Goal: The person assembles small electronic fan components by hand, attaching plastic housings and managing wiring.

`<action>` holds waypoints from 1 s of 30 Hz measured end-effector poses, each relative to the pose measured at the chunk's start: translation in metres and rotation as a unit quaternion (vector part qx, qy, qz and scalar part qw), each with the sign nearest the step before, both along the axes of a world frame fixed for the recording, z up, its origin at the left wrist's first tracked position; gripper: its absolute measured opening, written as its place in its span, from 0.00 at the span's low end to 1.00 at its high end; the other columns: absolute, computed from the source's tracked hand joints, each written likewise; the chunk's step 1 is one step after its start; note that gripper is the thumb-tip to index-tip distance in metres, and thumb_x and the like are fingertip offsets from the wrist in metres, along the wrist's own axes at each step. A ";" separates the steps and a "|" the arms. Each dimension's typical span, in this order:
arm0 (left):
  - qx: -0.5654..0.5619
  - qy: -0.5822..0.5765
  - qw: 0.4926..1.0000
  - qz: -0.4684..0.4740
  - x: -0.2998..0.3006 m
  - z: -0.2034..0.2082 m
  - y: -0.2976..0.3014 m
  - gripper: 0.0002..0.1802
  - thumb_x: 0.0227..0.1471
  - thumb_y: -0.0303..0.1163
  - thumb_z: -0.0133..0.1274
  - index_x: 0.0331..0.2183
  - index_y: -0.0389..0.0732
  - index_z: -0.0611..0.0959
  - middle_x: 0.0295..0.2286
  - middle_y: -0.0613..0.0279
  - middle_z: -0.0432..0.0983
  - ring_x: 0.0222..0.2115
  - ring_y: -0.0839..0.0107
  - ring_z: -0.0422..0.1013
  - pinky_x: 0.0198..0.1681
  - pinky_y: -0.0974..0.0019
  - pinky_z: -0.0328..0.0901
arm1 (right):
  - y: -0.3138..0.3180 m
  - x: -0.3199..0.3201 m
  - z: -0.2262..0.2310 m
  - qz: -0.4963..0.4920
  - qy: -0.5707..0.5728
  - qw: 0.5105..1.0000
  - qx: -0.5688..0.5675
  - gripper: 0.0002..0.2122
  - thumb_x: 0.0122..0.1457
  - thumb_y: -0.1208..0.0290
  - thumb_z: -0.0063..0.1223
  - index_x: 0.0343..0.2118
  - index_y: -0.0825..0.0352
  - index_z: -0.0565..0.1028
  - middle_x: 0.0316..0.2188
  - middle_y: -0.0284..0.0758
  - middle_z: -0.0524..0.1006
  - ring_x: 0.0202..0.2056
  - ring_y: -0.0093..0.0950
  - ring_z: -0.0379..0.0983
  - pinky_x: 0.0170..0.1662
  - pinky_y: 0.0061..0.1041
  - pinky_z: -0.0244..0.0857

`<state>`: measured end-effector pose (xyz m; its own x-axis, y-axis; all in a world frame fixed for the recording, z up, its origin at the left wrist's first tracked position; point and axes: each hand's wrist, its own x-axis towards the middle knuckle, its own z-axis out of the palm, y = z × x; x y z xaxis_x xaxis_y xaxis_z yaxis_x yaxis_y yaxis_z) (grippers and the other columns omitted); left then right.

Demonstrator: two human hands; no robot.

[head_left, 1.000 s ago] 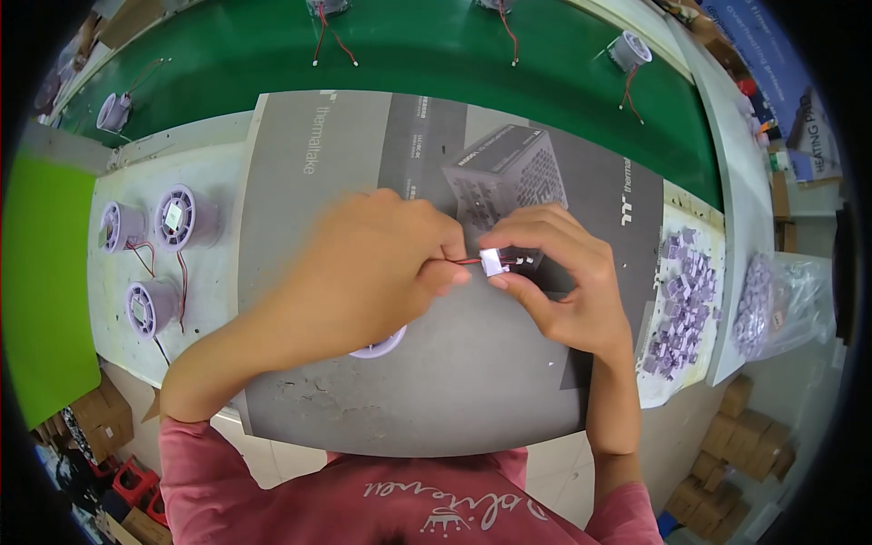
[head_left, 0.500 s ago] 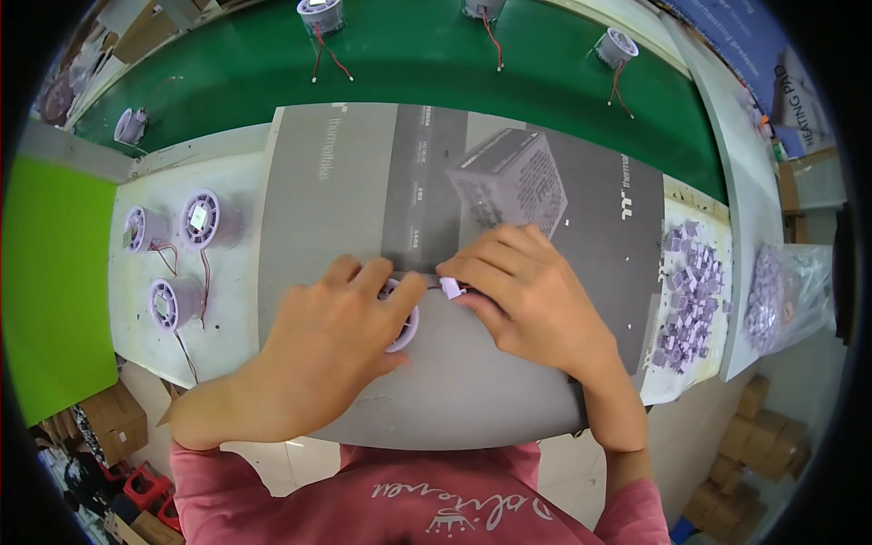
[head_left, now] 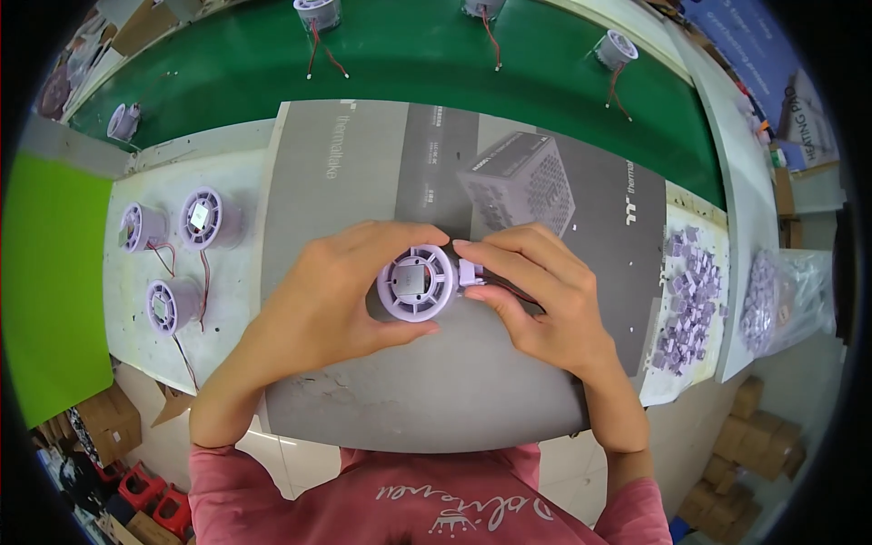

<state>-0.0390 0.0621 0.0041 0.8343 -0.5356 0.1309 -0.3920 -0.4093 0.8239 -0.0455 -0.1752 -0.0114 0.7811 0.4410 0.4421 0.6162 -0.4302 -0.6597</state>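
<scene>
A round lilac fan housing [head_left: 417, 282], with spokes and a silver square plate at its centre, faces up over the grey printed mat. My left hand [head_left: 325, 292] is wrapped round its left side, thumb at the near rim and fingers at the far rim. At the housing's right edge, my right hand [head_left: 543, 292] pinches a small lilac plastic piece [head_left: 469, 272] between thumb and fingertips. Dark red wires [head_left: 510, 290] run from that piece under my right palm. Whether the piece touches the housing, I cannot tell.
The printed mat [head_left: 363, 409] covers the table's middle. Several similar housings [head_left: 202, 218] with wires stand on the left; more sit on the green belt [head_left: 391, 68] beyond. A heap of small lilac pieces [head_left: 688, 304] lies right, beside a clear bag [head_left: 786, 300] of lilac parts.
The housing has turned its spoked face up into view, and my left hand has opened wider round it. My right hand has moved slightly right, still pinching the small lilac piece.
</scene>
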 end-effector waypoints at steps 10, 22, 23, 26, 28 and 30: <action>-0.086 0.118 0.989 0.020 0.005 -0.010 0.001 0.38 0.32 0.29 0.74 0.49 0.39 0.79 0.46 0.60 0.78 0.45 0.67 0.76 0.43 0.62 0.77 | 0.001 0.000 -0.006 0.002 0.095 0.994 0.059 0.20 0.47 0.80 0.66 0.46 0.61 0.82 0.34 0.35 0.76 0.33 0.27 0.73 0.32 0.23 0.74; -0.110 0.148 0.983 0.005 0.011 -0.016 0.007 0.37 0.31 0.29 0.75 0.48 0.40 0.80 0.45 0.61 0.78 0.45 0.67 0.76 0.40 0.64 0.77 | 0.014 -0.006 -0.005 -0.033 -0.023 0.998 -0.046 0.24 0.40 0.86 0.66 0.45 0.61 0.83 0.33 0.34 0.75 0.32 0.28 0.73 0.34 0.22 0.75; -0.110 0.149 0.983 0.005 0.012 -0.017 0.006 0.37 0.31 0.29 0.75 0.48 0.40 0.80 0.45 0.61 0.78 0.45 0.67 0.76 0.40 0.64 0.77 | 0.017 -0.007 -0.005 -0.048 -0.037 0.997 -0.052 0.24 0.40 0.86 0.66 0.45 0.61 0.83 0.33 0.34 0.75 0.32 0.28 0.73 0.34 0.22 0.75; -0.062 0.135 0.989 0.020 0.010 -0.013 0.006 0.37 0.31 0.30 0.75 0.48 0.40 0.80 0.45 0.62 0.78 0.45 0.67 0.76 0.38 0.65 0.77 | 0.018 -0.009 -0.006 -0.057 -0.018 0.998 -0.021 0.25 0.40 0.86 0.66 0.45 0.61 0.83 0.33 0.35 0.74 0.32 0.29 0.73 0.33 0.22 0.74; -0.072 0.121 0.990 0.025 0.010 -0.012 0.006 0.37 0.31 0.30 0.75 0.48 0.40 0.80 0.45 0.62 0.79 0.45 0.67 0.76 0.38 0.65 0.77 | 0.016 -0.007 -0.008 -0.045 0.003 0.999 0.017 0.24 0.40 0.86 0.66 0.45 0.61 0.83 0.33 0.36 0.74 0.33 0.29 0.73 0.33 0.22 0.74; -0.069 0.132 0.989 0.026 0.010 -0.012 0.006 0.37 0.31 0.31 0.75 0.48 0.40 0.80 0.45 0.62 0.78 0.45 0.67 0.76 0.39 0.64 0.77 | 0.013 -0.005 -0.008 -0.026 0.067 0.997 0.040 0.23 0.44 0.83 0.66 0.47 0.61 0.82 0.38 0.39 0.76 0.37 0.33 0.74 0.37 0.25 0.75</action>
<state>-0.0286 0.0676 -0.0075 0.8746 -0.4841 -0.0259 -0.1380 -0.2997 0.9440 -0.0501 -0.1622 -0.0195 0.8566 0.3657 0.3640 0.4981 -0.4022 -0.7682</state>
